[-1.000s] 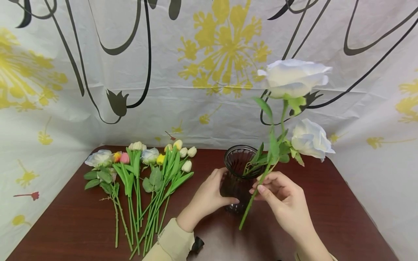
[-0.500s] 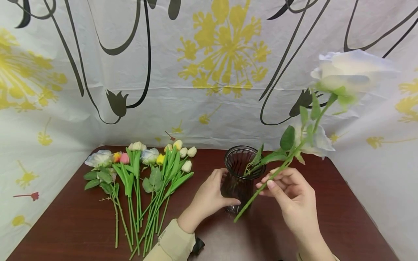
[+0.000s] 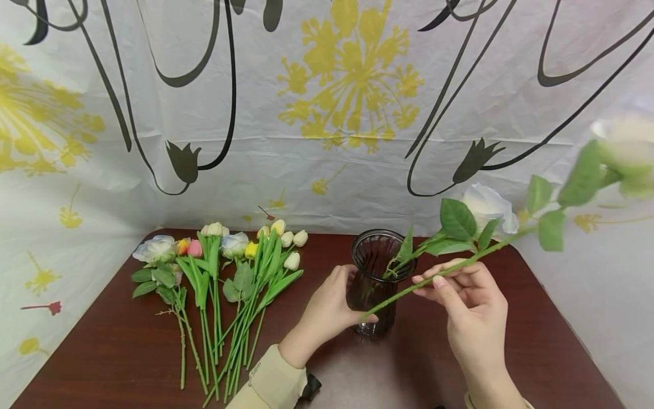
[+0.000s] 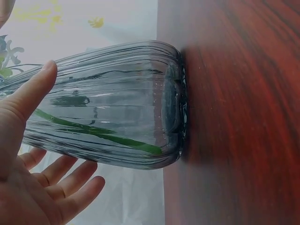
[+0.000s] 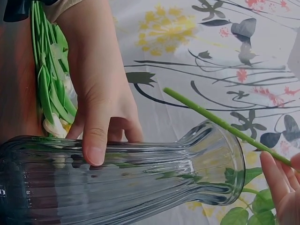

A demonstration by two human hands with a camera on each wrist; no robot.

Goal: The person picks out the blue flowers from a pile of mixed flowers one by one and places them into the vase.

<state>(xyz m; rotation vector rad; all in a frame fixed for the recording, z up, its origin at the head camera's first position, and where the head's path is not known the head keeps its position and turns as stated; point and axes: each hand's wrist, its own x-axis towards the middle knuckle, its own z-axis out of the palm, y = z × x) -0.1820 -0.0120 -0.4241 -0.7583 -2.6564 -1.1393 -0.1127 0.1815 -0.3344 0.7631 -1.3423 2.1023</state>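
A clear, dark-tinted ribbed glass vase [image 3: 375, 284] stands upright on the table. My left hand [image 3: 327, 309] holds its side, thumb across the near face, as the right wrist view shows. One white-blue rose [image 3: 487, 207] stands in the vase, leaning right; its green stem [image 4: 117, 138] shows through the glass in the left wrist view. To the right of the vase, my right hand [image 3: 475, 312] pinches the stem of another pale rose [image 3: 625, 142] between thumb and fingers. That rose tilts far right, its bare stem end [image 5: 187, 103] pointing left, outside the vase.
On the left of the dark red-brown table [image 3: 128, 346] lie several loose tulips [image 3: 265, 272] and pale roses [image 3: 155, 248], stems towards me. A small black object [image 3: 310, 386] sits beside the left sleeve. A patterned white cloth [image 3: 306, 187] hangs behind.
The held rose has swung from nearly upright to a low rightward slant, its bloom now at the right edge. My right hand has shifted slightly right; the left hand stays on the vase.
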